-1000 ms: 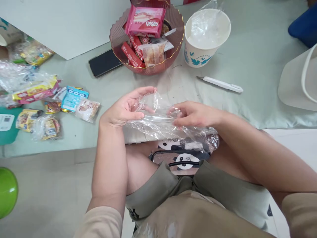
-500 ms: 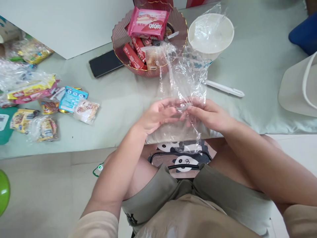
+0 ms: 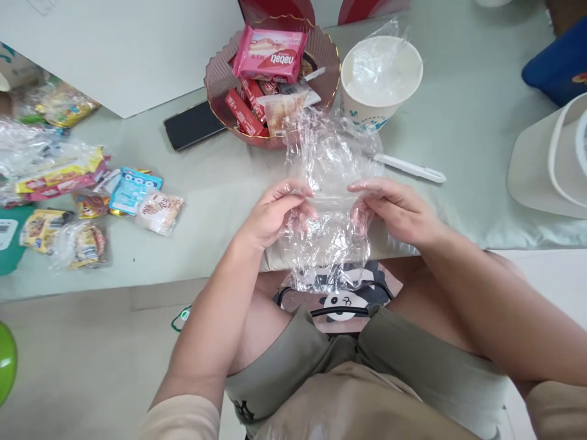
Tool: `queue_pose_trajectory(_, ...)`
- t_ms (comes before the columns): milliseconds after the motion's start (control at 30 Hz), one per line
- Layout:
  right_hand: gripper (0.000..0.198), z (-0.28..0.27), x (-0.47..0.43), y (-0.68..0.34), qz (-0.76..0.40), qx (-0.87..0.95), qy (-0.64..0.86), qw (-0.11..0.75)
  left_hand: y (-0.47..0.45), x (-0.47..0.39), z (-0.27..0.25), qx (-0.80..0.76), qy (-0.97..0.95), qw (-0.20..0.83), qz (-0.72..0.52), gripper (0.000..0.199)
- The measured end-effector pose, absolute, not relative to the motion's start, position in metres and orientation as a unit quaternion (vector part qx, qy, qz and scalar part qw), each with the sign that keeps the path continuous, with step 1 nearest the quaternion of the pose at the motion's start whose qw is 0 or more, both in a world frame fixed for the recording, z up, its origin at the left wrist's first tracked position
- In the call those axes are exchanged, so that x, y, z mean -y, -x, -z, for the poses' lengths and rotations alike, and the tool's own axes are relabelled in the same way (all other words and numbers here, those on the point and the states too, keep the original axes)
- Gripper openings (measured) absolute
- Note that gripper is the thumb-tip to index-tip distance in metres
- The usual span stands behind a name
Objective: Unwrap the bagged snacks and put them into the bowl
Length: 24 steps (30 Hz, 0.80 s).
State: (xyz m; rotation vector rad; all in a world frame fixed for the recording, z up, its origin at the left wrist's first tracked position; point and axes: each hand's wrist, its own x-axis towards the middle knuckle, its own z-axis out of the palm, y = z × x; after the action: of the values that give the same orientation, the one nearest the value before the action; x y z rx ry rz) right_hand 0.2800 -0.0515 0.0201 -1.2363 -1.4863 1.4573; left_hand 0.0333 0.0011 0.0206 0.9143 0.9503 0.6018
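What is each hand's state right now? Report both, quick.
Left hand: closed, holding one side of the clear plastic.
Right hand: closed, holding the opposite side of the clear plastic.

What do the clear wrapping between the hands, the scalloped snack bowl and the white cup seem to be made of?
Clear wrapping: thin, glossy plastic film, by its crinkles and bright glints.
Snack bowl: ribbed, see-through, pinkish glass or plastic, with a shiny gold-coloured edge; I can't tell which.
White cup: probably paper, fairly matte, with a blue printed pattern.
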Motion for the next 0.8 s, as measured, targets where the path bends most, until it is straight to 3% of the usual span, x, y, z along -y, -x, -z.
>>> queue_pose_trajectory(100, 0.028, -0.022, 0.052, -0.286, -0.520, 0.637, 0.451, 0.346, -0.030, -0.004, -0.022, -0.403, -0.420, 0.770, -0.264, 0.017)
queue_pose_trajectory(267, 0.025, -0.018, 0.053, -0.290, -0.297, 0.764, 0.450, 0.356, -0.030, -0.005, -0.019, -0.430, -0.427, 0.750, -0.264, 0.046)
queue_pose_trajectory(333, 0.027, -0.016, 0.056, -0.287, -0.246, 0.778, 0.465, 0.342, -0.032, -0.004, -0.017, -0.457, -0.445, 0.715, -0.286, 0.042)
queue_pose_trajectory(467, 0.033, -0.016, 0.062, -0.280, -0.209, 0.782, 0.492, 0.321, -0.032, -0.001, -0.016, -0.465, -0.493, 0.661, -0.323, 0.028)
queue_pose_trajectory(600, 0.028, -0.012, 0.062, -0.281, -0.218, 0.798, 0.468, 0.312, -0.029, -0.003, -0.017, -0.461, -0.499, 0.662, -0.316, 0.033)
queue_pose_trajectory(800, 0.018, -0.016, 0.056, -0.288, -0.206, 0.690, 0.573, 0.391, -0.024, -0.004, -0.019, -0.456, -0.527, 0.635, -0.333, 0.033)
